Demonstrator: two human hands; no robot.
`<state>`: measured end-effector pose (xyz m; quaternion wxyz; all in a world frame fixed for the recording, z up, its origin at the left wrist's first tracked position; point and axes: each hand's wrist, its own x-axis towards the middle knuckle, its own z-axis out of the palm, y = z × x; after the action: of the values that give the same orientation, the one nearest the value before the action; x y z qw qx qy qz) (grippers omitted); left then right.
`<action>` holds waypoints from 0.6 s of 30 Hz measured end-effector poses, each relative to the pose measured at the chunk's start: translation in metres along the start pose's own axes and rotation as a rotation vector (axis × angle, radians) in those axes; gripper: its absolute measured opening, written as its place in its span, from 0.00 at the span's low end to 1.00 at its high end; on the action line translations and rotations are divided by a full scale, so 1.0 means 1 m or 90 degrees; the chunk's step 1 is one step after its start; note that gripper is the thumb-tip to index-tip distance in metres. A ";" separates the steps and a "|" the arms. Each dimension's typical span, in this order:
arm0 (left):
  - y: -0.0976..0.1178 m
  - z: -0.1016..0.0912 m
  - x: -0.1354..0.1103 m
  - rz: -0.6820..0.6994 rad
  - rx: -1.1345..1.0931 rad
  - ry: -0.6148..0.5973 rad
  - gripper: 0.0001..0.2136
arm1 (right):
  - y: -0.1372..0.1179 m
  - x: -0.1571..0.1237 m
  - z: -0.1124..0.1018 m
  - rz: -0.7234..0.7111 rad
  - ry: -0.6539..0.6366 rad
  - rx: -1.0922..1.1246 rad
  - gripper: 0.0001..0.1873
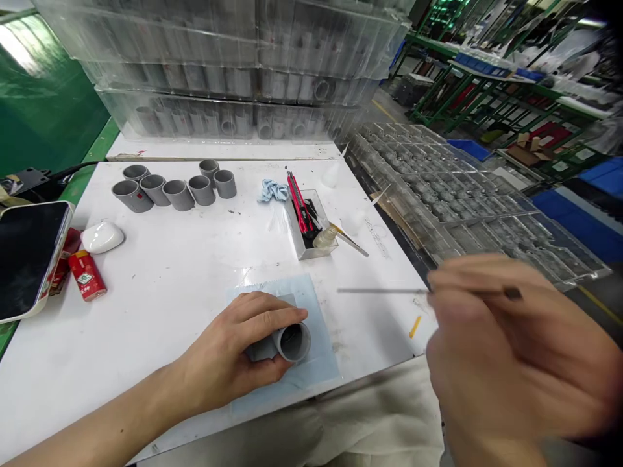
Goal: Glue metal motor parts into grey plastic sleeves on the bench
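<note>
My left hand (231,350) is wrapped round a grey tube (300,353) lying on its side, its open end turned towards the lower right. Under the tube a light blue cloth (318,331) is spread near the table's front edge. My right hand (506,350), smeared by motion, grips a thin straight metal tool (379,291) whose tip points left. The tool's tip is above and to the right of the tube, apart from it. A dark end of the tool shows behind my fingers; its exact kind is unclear.
Several grey tubes (178,194) stand at the back left. A small box (311,224) holds a red cutter (298,201), beside a crumpled blue wipe (273,191). A phone (29,259) and red lighter (87,275) lie left. Clear trays (467,201) are stacked right, plastic bins (180,123) behind.
</note>
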<state>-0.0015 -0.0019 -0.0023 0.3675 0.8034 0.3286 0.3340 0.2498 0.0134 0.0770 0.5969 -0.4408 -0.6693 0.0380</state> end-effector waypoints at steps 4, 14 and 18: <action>0.004 -0.002 0.000 -0.078 -0.016 0.013 0.26 | 0.037 0.021 0.026 -0.077 0.088 -0.009 0.06; 0.025 -0.028 -0.001 -0.158 0.294 -0.060 0.22 | 0.059 0.034 0.044 0.006 -0.117 -0.116 0.06; 0.026 -0.027 -0.007 -0.116 0.384 -0.085 0.25 | 0.069 0.019 0.039 0.072 -0.197 -0.125 0.06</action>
<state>-0.0193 -0.0108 0.0298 0.1620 0.8636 0.4584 0.1335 0.2570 0.0855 0.0404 0.4383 -0.5227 -0.7275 0.0735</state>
